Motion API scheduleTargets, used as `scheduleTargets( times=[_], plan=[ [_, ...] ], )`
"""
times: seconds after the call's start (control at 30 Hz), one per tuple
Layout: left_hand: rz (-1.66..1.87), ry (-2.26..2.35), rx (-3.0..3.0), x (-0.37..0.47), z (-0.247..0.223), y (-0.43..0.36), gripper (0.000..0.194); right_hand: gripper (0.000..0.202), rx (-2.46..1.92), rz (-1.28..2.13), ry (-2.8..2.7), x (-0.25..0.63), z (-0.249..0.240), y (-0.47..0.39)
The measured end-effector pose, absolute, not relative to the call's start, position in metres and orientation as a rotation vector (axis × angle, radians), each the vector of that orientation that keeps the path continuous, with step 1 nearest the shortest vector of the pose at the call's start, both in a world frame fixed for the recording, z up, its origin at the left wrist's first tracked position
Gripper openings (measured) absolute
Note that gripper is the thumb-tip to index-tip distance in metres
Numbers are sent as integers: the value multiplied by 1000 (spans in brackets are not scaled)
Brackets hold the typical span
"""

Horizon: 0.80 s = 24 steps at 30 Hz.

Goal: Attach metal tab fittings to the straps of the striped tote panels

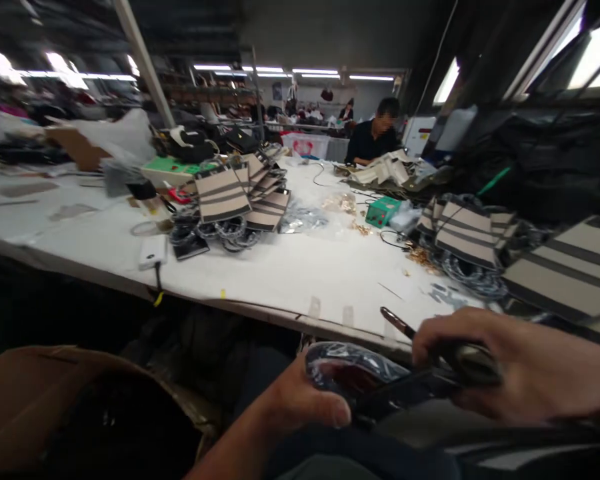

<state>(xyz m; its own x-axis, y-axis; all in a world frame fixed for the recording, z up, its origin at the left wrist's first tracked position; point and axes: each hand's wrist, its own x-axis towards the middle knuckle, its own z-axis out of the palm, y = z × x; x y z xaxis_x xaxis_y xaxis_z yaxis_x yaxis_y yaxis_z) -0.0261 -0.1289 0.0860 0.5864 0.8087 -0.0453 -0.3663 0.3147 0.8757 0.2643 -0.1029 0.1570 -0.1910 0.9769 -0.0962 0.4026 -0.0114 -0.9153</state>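
My left hand (307, 397) is closed around a dark strap (365, 363) wrapped in clear plastic film, in front of the table's near edge. The strap's plastic arches over my thumb and shines. On the right, my right hand (525, 367) grips a dark tool that looks like scissors (400, 323), with a slim shiny blade pointing up and left and a ring-shaped part under the fingers. Black material (415, 393) stretches between the two hands, over my lap. Its lower part is dark and blurred.
Striped beige-and-grey bag pieces (225, 193) with plastic-wrapped handles are piled on the white table (290, 267). More striped pieces (465, 233) lie at right, near a green box (383, 211) and gold-coloured bits (423, 259). An open carton (25, 400) stands lower left. Across the table sits a person (373, 140).
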Motion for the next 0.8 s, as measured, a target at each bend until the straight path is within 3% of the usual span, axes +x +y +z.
scheduleTargets(
  times=[0.07, 0.13, 0.23, 0.57, 0.8],
  plan=[
    [809, 477, 749, -20, 45, -131, 64, 25, -1381, 1423, -2094, 261, 159, -81],
    [896, 512, 548, -16, 10, -136, 53, 27, -1324, 1449, -2276, 253, 149, -60],
    [918, 641, 456, -9, -21, -137, 51, 28, -1311, 1391, -2278, 243, 122, -39],
    [916, 827, 383, 8, -47, -109, 57, 32, -1359, 1379, -2345, 226, 65, 31],
    [951, 996, 392, 29, -49, -91, 48, 34, -1469, 1397, -2313, 230, 37, 64]
  ],
)
